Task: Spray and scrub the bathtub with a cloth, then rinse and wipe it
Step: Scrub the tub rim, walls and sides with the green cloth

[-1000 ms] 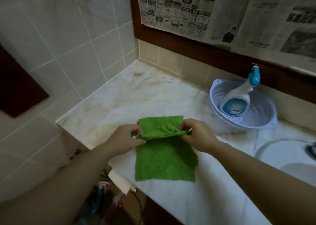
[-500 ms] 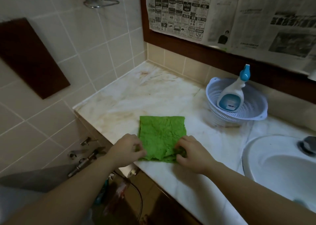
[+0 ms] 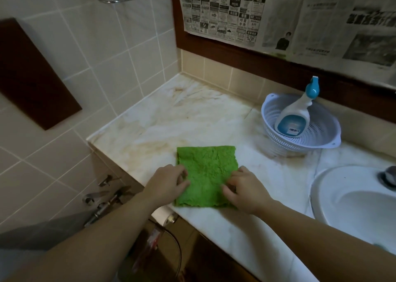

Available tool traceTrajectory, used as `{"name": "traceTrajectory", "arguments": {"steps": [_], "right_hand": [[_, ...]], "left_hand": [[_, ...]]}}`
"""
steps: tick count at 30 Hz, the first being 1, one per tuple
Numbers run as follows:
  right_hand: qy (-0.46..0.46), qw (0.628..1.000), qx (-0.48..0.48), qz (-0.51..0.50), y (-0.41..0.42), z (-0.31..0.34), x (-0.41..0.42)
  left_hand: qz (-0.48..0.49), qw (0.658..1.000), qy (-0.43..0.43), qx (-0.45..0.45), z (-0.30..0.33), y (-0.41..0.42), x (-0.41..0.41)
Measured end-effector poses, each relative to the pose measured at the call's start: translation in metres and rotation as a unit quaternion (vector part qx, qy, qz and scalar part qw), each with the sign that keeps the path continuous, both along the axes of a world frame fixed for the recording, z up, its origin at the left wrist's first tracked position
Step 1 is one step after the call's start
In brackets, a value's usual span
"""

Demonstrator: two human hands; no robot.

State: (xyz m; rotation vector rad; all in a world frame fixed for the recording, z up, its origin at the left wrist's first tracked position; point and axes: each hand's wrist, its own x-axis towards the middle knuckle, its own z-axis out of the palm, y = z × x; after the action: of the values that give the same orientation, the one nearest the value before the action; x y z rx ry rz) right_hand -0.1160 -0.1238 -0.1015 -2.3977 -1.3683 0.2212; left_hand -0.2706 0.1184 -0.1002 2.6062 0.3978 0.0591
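Both hands, left hand and right hand, pinched the folded green cloth flat on the counter.

— Bright green cloth on the pale marble counter, brown-streaked veining all over!
— And a white spray bottle with a blue cap and blue label, in a white perforated basket. Black-and-white newspaper above, cream tiles left.
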Motion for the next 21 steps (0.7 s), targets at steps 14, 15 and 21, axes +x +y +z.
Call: {"name": "traceTrajectory", "arguments": {"steps": [14, 15, 21], "right_hand": [[0.046, 0.978, -0.173, -0.104, 0.076, 0.014, 0.086], [0.043, 0.983, -0.149, -0.100, 0.074, 0.015, 0.087], [0.066, 0.994, -0.001, -0.093, 0.040, 0.025, 0.072]], "left_hand": [[0.054, 0.991, 0.111, 0.044, 0.001, 0.058, 0.086], [0.052, 0.994, 0.091, 0.020, 0.001, 0.059, 0.085], [0.105, 0.980, -0.035, -0.163, 0.017, 0.045, 0.054]]}}
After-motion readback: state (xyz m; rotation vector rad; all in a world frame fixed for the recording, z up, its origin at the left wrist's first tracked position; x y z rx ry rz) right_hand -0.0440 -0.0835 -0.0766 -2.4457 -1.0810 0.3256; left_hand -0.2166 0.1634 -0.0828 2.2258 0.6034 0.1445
